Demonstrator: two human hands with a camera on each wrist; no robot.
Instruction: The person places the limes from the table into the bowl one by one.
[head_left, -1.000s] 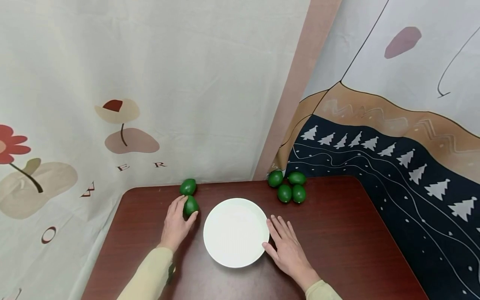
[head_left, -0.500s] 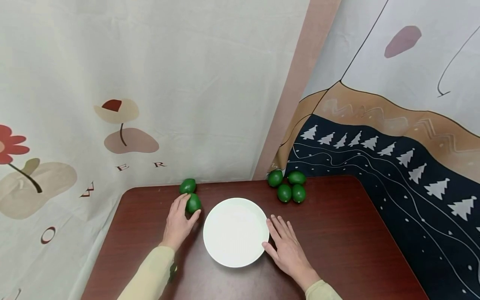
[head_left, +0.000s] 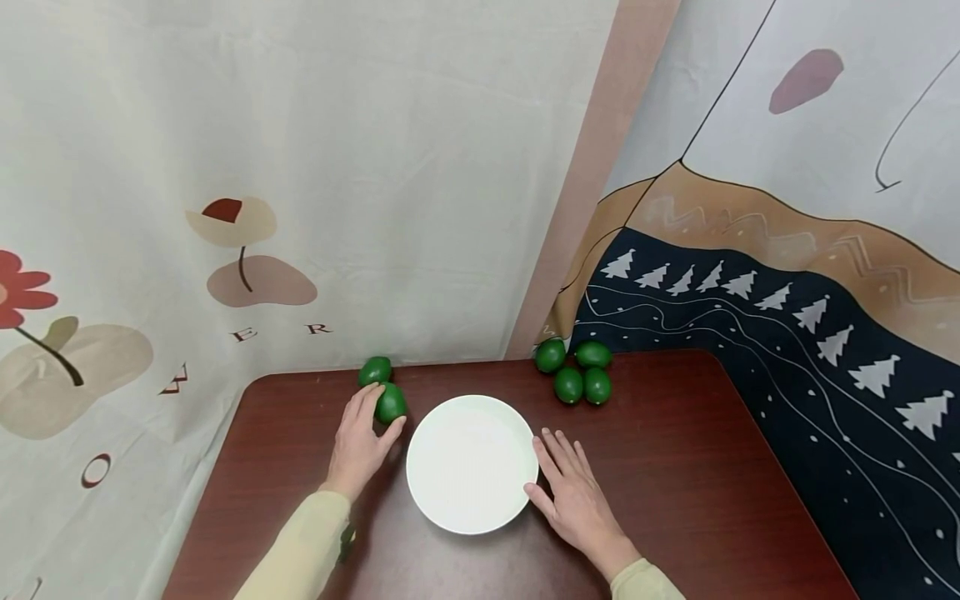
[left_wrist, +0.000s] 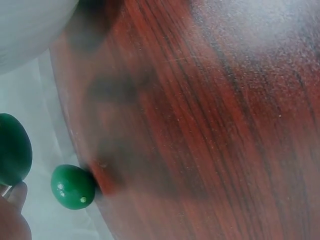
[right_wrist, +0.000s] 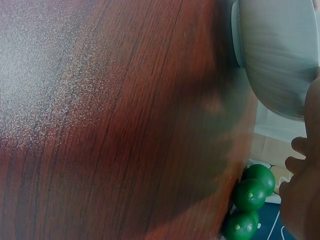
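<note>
Head view, 4 clustered fruits (head_left: 569, 386) beyond bowl (head_left: 472, 465)

Head cam's looking forward and down; wrist cams are peering close over the worktop (head_left: 712, 475), both catching the bowl (right_wrist: 280, 50).

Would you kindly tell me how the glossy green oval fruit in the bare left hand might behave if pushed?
The green oval fruit would probably roll, perhaps unevenly, given its rounded, elongated shape. Its shiny skin may slip in the grip of the left hand. It seems firm, its visible outline undented.
</note>
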